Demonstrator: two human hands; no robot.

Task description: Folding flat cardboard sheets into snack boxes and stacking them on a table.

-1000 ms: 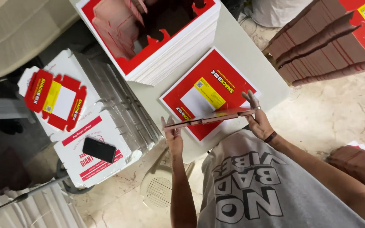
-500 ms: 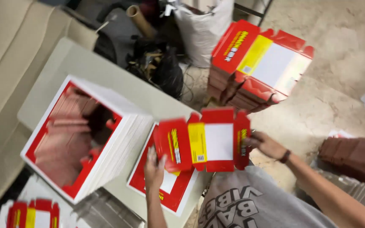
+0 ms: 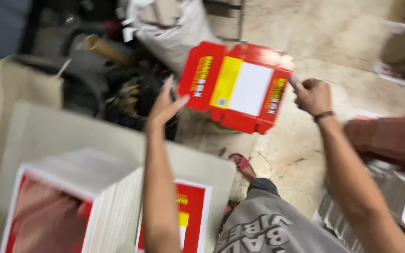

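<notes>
A stack of flat sheets (image 3: 85,206) fills the table's (image 3: 48,136) near left edge, with bare floor (image 3: 296,154) open to the right. The left hand (image 3: 162,107), fingers spread, touches the left edge of the red carton (image 3: 240,89). The carton is held in the air above the floor, its long axis running left to right and slightly tilted, while the raised right hand (image 3: 312,96) has its fingers curled at the right edge.

— What does the box look like?
— The cardboard box (image 3: 237,86) is red with a yellow and a white panel, partly folded, side flaps bent.
— Where is it?
— In the air, tilted, above the floor.
</notes>
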